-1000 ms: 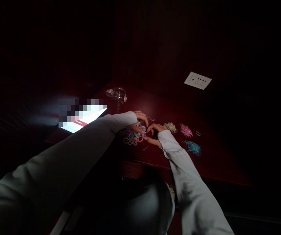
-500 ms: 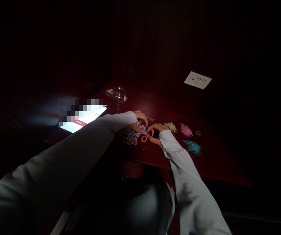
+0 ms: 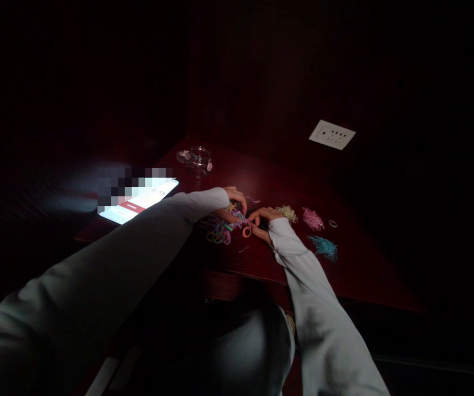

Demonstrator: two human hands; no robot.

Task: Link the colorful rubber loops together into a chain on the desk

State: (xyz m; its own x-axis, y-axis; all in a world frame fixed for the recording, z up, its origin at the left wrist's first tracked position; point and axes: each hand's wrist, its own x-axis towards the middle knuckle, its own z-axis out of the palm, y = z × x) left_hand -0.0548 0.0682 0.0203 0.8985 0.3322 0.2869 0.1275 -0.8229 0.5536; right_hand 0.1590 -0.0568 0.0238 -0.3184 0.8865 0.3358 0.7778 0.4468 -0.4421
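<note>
My left hand [image 3: 233, 202] over the bright bands [image 3: 217, 227], my right hand [image 3: 262, 219] close by, both curled, can't tell if they grip

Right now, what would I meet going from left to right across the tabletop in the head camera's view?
Glowing phone, clear jar, left hand, right hand, pale yellow pile, pink pile, small ring.

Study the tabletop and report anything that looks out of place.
Two strays look odd: a small ring lies alone right of the pink pile, and a thin loop lies apart, on the near side of the mixed pile. Damage: too dark to tell.
</note>
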